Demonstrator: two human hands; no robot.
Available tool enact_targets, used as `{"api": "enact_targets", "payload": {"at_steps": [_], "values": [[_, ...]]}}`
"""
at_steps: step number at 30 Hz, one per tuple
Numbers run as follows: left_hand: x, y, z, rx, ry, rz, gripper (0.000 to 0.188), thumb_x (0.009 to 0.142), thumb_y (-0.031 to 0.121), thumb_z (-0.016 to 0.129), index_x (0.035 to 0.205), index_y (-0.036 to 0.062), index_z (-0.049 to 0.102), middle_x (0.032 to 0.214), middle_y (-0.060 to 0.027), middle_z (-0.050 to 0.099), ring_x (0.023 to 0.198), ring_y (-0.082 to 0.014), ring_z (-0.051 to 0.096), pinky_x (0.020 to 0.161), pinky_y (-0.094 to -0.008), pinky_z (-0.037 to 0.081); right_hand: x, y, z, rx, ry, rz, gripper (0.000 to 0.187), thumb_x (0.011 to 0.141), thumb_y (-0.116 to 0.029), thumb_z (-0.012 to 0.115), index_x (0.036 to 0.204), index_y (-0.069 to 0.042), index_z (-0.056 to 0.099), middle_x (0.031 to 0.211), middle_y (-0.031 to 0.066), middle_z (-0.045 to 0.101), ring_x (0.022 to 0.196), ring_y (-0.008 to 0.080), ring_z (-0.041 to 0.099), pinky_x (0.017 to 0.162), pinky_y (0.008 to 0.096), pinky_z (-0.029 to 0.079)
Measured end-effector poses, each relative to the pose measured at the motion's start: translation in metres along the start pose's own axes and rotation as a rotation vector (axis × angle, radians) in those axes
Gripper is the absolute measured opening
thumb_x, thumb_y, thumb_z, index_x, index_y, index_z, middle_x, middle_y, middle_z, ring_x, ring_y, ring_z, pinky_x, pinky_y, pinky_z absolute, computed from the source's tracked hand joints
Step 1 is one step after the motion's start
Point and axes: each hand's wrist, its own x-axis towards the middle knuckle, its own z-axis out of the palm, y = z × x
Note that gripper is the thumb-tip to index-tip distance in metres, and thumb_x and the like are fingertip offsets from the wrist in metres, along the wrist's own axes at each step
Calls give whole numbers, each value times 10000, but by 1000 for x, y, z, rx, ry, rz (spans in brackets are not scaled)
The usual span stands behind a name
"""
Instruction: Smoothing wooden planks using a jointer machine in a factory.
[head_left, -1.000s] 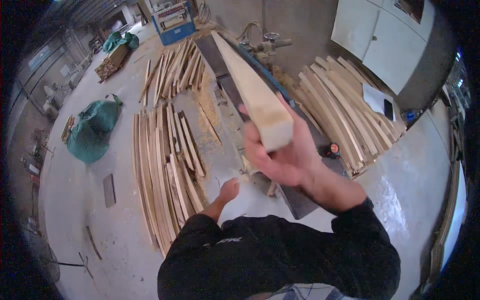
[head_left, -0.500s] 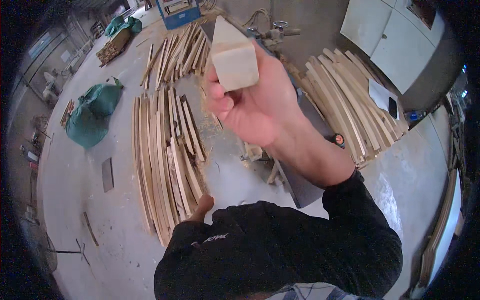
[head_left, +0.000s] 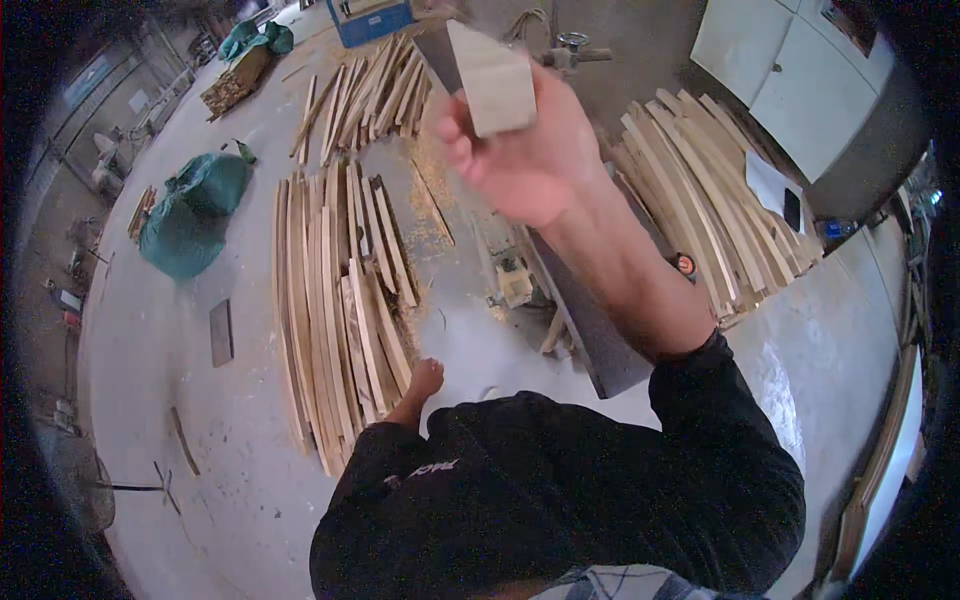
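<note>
My right hand (head_left: 545, 165) is raised high in front of me, its fingers and thumb wrapped around a pale wooden piece (head_left: 493, 85). The squared near end of the wood points toward me, and its far end is hidden by the angle. Below the right forearm runs a long dark machine table (head_left: 615, 355). My left hand (head_left: 427, 377) hangs low with the fingers curled in, and nothing shows in it. It is beside the near end of a pile of long wooden strips (head_left: 318, 300) on the floor.
More strips (head_left: 375, 100) lie farther back, with a blue machine (head_left: 370, 25) behind them. To the right, a stack of strips (head_left: 700, 190) carries a paper sheet and a phone (head_left: 792, 210). A green sack (head_left: 195, 215) and a dark board (head_left: 221, 332) rest on the left floor.
The right hand and wooden piece have moved slightly up and to the right, and the wood is tilted differently. My left hand shows a little farther out from the sleeve.
</note>
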Motion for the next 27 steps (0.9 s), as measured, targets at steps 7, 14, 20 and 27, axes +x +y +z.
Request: {"api": "enact_targets", "payload": {"at_steps": [7, 14, 20, 27], "values": [[-75, 36, -29, 278, -212, 16, 331, 889, 259, 499, 716, 15, 641, 777, -247, 625, 772, -428, 607, 709, -529, 488, -26, 2, -164, -878, 504, 289, 357, 949, -363, 534, 1173, -89, 584, 936, 56, 677, 816, 187, 648, 699, 393, 519], [-188, 38, 14, 432, -353, -38, 292, 875, 210, 487, 676, 38, 613, 717, -200, 623, 722, -408, 610, 655, -538, 477, -110, 48, -299, -2227, 565, 297, 645, 848, -314, 608, 1394, -109, 333, 979, 218, 662, 818, 391, 661, 725, 495, 523], [-264, 52, 21, 114, -135, -258, 239, 832, 205, 508, 722, 35, 634, 754, -188, 630, 754, -381, 629, 689, -496, 512, -172, 82, -309, -2302, 577, 278, 673, 831, -257, 579, 1414, -143, 263, 970, 251, 638, 847, 441, 647, 747, 534, 509], [-268, 66, 32, 441, -498, 11, 213, 803, 169, 503, 720, 34, 646, 793, -158, 653, 748, -339, 633, 691, -479, 511, -319, 123, -229, -2335, 603, 435, 742, 829, -249, 592, 1462, -141, 220, 981, 261, 623, 856, 444, 642, 743, 532, 512]]}}
